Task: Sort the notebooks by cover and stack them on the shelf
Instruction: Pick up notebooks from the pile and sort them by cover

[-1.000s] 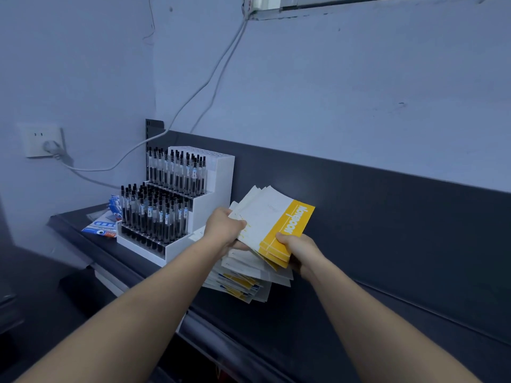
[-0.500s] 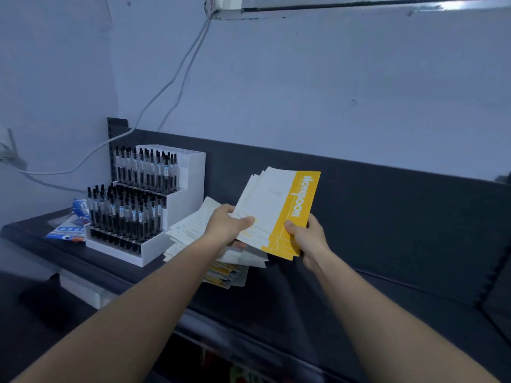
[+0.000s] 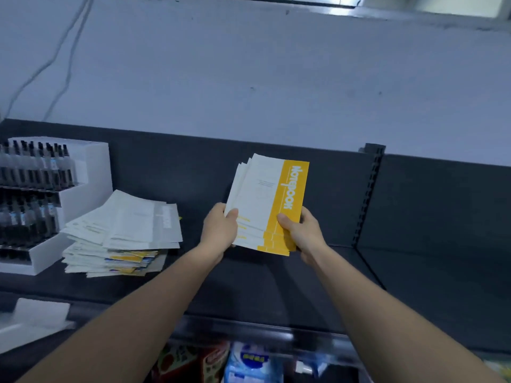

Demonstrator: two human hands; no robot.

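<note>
Both forearms reach forward and slightly inward from the bottom corners of the view, meeting over the dark shelf [image 3: 276, 286]. Left hand [image 3: 219, 233] grips the left edge of a fanned bundle of yellow-banded notebooks [image 3: 265, 205] — thumb laid on the white part of the top cover, the other fingers curled beneath and out of sight. Right hand [image 3: 302, 233] clamps the lower right corner, thumb pressed on the yellow band, fingers wrapped behind the bundle. The bundle is held tilted up toward the camera, above the shelf surface and not touching it; its covers are offset, so several lower edges show stepped. To the left, a loose pile of notebooks [image 3: 121, 233] lies flat on the shelf, uneven, with white covers on top and yellow and blue edges showing lower down. Pile is just beside a white tiered pen display [image 3: 83, 189] filled with dark pens — cannot tell whether they touch. A slotted upright [image 3: 369, 194] divides the shelf back panel to the right of the hands. Coloured packages [image 3: 221, 363] sit below the shelf front, blurred.
</note>
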